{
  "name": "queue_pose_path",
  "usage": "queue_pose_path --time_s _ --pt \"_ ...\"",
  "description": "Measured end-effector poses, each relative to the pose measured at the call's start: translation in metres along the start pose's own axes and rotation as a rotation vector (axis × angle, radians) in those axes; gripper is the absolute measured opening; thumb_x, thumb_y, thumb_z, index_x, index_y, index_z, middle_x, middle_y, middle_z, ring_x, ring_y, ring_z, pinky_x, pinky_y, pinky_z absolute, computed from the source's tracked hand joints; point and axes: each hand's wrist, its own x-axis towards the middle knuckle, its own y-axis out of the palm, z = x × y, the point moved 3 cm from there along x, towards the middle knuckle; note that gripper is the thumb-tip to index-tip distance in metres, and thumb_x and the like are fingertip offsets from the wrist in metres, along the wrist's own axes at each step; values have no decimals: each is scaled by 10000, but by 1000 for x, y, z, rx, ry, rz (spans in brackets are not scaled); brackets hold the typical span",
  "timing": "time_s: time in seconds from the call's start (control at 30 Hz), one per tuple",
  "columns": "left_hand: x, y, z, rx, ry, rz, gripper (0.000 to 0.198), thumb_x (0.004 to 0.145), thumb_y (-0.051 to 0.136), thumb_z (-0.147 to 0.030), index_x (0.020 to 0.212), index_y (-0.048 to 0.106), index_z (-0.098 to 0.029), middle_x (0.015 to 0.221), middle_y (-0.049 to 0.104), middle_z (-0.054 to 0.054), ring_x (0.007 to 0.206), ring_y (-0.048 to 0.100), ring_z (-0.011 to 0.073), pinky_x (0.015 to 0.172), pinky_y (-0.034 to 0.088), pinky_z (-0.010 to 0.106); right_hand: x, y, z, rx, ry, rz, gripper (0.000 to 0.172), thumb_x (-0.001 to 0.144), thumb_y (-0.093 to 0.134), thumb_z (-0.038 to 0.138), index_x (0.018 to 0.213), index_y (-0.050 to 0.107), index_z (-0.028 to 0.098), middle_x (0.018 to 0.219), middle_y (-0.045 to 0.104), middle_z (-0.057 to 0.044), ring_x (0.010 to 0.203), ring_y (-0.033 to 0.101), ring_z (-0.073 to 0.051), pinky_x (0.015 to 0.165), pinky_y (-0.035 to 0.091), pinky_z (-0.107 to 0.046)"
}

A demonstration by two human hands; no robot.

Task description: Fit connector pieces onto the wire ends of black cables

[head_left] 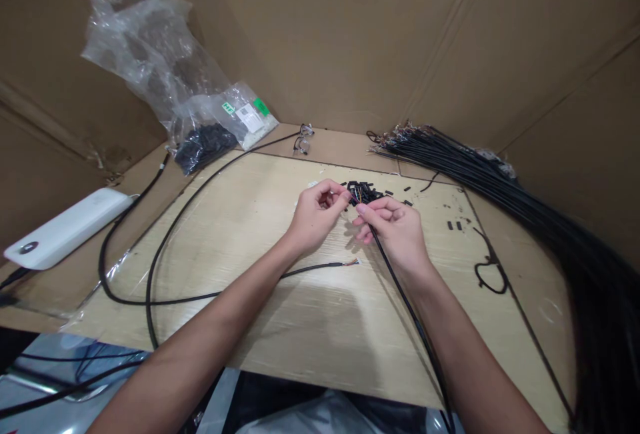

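Note:
Over the middle of the board, my right hand (393, 226) pinches a black cable (400, 284) close to its stripped end, where thin coloured wires fan out. The rest of that cable hangs down past the board's front edge. My left hand (323, 211) is closed at the fingertips around the tips of these wires; whether a small part is also between the fingers I cannot make out. Just behind both hands lies a heap of short black sleeves (367, 189). Below my left hand, another cable end with bare coloured wires (350, 262) rests on the board.
A thick bundle of black cables (480, 167) runs along the right side. Clear bags, one with black pieces (205, 144), stand at the back left beside glasses (303, 141). A white device (70, 227) lies far left. Cardboard walls (320, 34) enclose the board.

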Motion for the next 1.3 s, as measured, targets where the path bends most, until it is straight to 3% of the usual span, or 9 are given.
queue_pose_path --time_s 0.13,0.3,0.43,0.67,0.87,1.0,1.1,1.2,1.3 --pt "-1 1 -3 4 2 8 239 900 800 -413 839 746 -189 725 647 9 675 524 148 628 419 275 8 -2 -8 203 159 54 540 613 1062 571 818 719 207 701 793 -33 457 612 -103 378 470 -187" --pt "-2 3 -5 27 20 29 217 906 781 -396 839 743 -193 717 624 -3 661 509 142 622 410 277 11 -5 -13 240 168 59 587 620 1056 555 936 667 249 699 763 23 448 564 -91 374 429 -176" --pt "-3 3 -6 49 25 29 213 911 757 -386 829 735 -190 702 605 -6 655 508 143 612 400 278 7 0 -9 112 18 88 514 793 950 572 1087 662 264 714 740 48 436 571 -96 403 422 -187" --pt "-5 4 -7 90 62 66 190 925 735 -364 838 737 -195 690 609 -6 636 508 143 601 391 282 -3 4 -3 -178 -248 40 243 1087 623 464 1066 736 250 786 645 36 421 494 -68 399 362 -211" --pt "-5 3 -9 77 66 61 192 921 749 -372 843 731 -198 704 611 -6 639 510 142 602 391 282 -6 3 2 -380 -382 20 124 1057 668 351 1083 756 268 1075 718 -49 640 591 -139 488 438 -260" --pt "-6 4 -8 92 52 79 167 910 748 -350 832 732 -203 688 606 -10 633 509 144 601 385 285 -7 1 5 -514 -484 -10 158 1089 603 305 1044 749 265 1057 746 -72 884 688 -229 680 553 -325" --pt "-7 5 -7 103 46 89 145 888 751 -329 823 738 -200 715 639 0 641 511 144 609 391 287 -8 1 7 -588 -544 -23 132 1072 630 277 1000 738 254 1008 748 -68 911 692 -239 759 566 -353" --pt "-6 5 -6 31 -10 88 171 882 762 -364 862 777 -194 741 664 11 655 523 148 610 407 286 -5 0 5 -515 -485 -27 108 1057 652 299 996 724 247 982 739 -51 830 673 -205 711 542 -325" --pt "-2 5 -4 -154 -119 111 233 899 684 -344 971 842 -189 810 706 32 664 551 149 623 454 292 0 0 0 -303 -328 -17 153 1013 720 399 1007 701 247 925 699 -14 594 541 -126 514 418 -269"
